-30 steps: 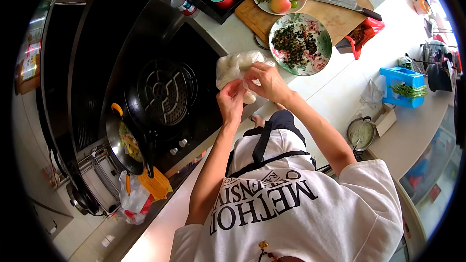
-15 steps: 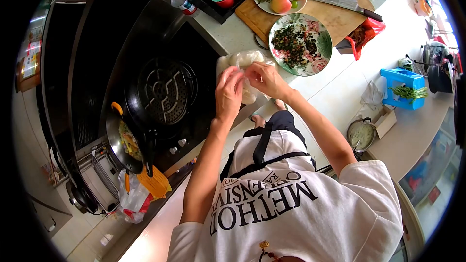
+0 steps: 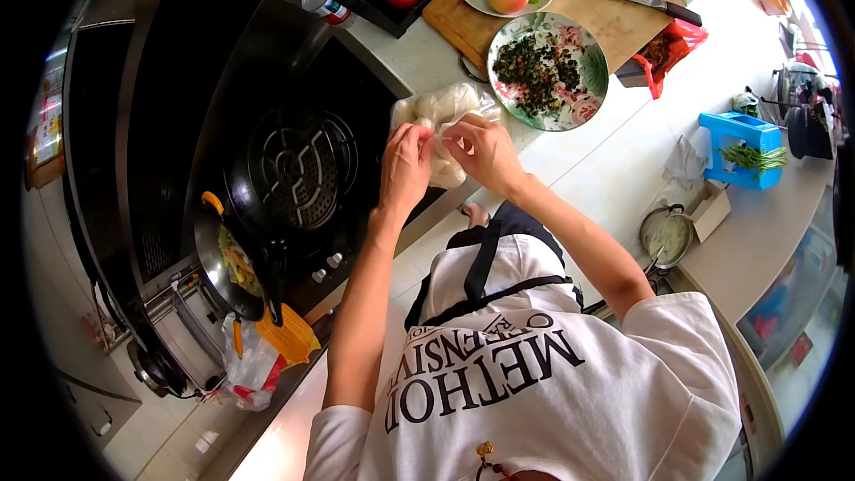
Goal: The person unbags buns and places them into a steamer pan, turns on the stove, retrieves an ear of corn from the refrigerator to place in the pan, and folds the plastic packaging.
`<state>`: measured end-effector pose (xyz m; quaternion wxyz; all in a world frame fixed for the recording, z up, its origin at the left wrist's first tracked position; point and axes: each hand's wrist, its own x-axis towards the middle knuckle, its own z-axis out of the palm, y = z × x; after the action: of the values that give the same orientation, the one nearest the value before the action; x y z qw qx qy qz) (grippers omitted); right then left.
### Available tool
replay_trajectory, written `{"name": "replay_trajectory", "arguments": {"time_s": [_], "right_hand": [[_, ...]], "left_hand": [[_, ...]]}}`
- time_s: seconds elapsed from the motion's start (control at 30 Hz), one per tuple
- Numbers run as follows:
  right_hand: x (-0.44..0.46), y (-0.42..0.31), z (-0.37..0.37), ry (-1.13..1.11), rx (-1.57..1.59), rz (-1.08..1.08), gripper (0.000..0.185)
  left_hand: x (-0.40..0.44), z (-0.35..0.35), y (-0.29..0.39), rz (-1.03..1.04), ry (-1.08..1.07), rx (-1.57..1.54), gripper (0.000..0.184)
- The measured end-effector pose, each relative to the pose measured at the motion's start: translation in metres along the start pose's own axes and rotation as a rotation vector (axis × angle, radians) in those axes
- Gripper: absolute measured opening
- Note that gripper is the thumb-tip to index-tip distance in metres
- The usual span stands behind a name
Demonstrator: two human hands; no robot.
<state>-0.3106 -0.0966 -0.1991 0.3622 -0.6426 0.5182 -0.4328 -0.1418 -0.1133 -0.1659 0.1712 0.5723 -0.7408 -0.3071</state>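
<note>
Gently does it: the bag (image 3: 441, 105) sits just above mid-frame, its plastic pinched by the left hand (image 3: 405, 165) and right hand (image 3: 488, 153), fingertips close together. Light, even tension should avoid tearing. Work clear of the hob (image 3: 363, 82) at left and the plate (image 3: 590, 112) just beside, toward upper right.

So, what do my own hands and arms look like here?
Your left hand and right hand are ungloved, with no watch or bracelet showing. Your forearms are bare, and the short sleeves above are plain white.
</note>
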Motion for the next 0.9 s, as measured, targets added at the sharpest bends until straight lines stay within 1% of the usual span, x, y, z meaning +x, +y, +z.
{"name": "replay_trajectory", "arguments": {"time_s": [0.07, 0.17, 0.27, 0.37, 0.47, 0.57, 0.6, 0.7, 0.73, 0.83, 0.9], "right_hand": [[-0.001, 0.000, 0.004, 0.029, -0.014, 0.004, 0.008], [-0.001, 0.001, 0.010, 0.020, 0.050, 0.098, 0.009], [-0.001, 0.003, 0.016, 0.055, 0.015, 0.060, 0.011], [-0.002, 0.009, 0.022, 0.075, -0.033, -0.006, 0.011], [-0.004, 0.009, 0.025, 0.089, 0.135, 0.101, 0.012], [-0.008, 0.007, 0.025, 0.155, 0.208, 0.211, 0.012], [-0.009, 0.006, 0.025, 0.151, 0.198, 0.238, 0.012], [-0.014, 0.002, 0.024, 0.141, 0.181, 0.312, 0.014], [-0.015, 0.000, 0.025, 0.140, 0.182, 0.333, 0.014], [-0.017, -0.001, 0.028, 0.163, 0.214, 0.374, 0.014], [-0.017, 0.000, 0.030, 0.183, 0.233, 0.370, 0.013]], "left_hand": [[0.001, -0.002, 0.002, -0.005, -0.023, 0.003, 0.009], [0.003, -0.005, 0.007, 0.046, -0.015, 0.035, 0.008], [0.003, -0.001, -0.002, 0.122, 0.044, 0.072, 0.008], [0.003, -0.004, -0.001, 0.047, 0.000, -0.002, 0.008], [0.004, -0.003, 0.000, 0.087, 0.070, -0.025, 0.009], [0.002, -0.006, 0.023, 0.141, 0.285, 0.104, 0.011], [-0.003, -0.007, 0.020, 0.135, 0.254, 0.143, 0.012], [-0.008, -0.002, 0.020, 0.159, 0.192, 0.063, 0.012], [-0.007, 0.000, 0.017, 0.233, 0.212, 0.095, 0.012], [-0.007, 0.003, 0.021, 0.162, 0.215, 0.087, 0.012], [-0.006, 0.003, 0.021, 0.152, 0.206, 0.098, 0.013]]}}
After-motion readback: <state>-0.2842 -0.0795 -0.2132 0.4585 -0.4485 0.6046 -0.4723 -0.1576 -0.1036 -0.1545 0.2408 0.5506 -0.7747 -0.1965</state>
